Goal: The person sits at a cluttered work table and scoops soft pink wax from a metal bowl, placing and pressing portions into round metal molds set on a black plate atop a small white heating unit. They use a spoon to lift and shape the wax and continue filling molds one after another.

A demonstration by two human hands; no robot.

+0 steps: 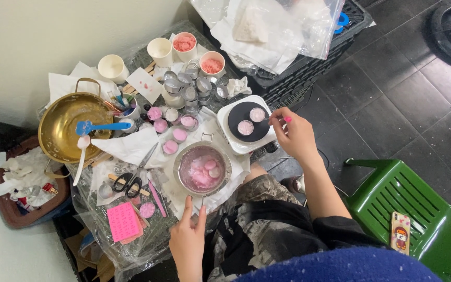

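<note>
The left hand [188,237] reaches up from the bottom of the view with its thumb and forefinger spread apart in a V, the fingertips resting at the near rim of a small steel pot [202,168]; whether they pinch the pot's handle or merely touch the rim I cannot tell. That pot sits on crumpled white paper on the low table [147,52] and holds pale pink melted wax with a few rounder lumps in it. The right hand [296,134] is stretched forward and to the right, wrist bent slightly, fingers curled together around a thin stick with a pink tip [287,119], pinched between thumb and forefinger. The stick's far end points toward two small round tins [251,121] filled with pink-white wax, which stand side by side on the black top of a small white hot plate [246,127]. The hands are well apart, the pot lying between them and nearer the left. Beside the pot lie black-handled scissors [130,180], a pink notepad [123,221] and more filled pink tins [170,130]. Further left stands a brass pot [69,128] with a blue spatula [100,126] across it. A green plastic chair [413,209] stands to the right with a phone [400,232] lying on its seat.
</note>
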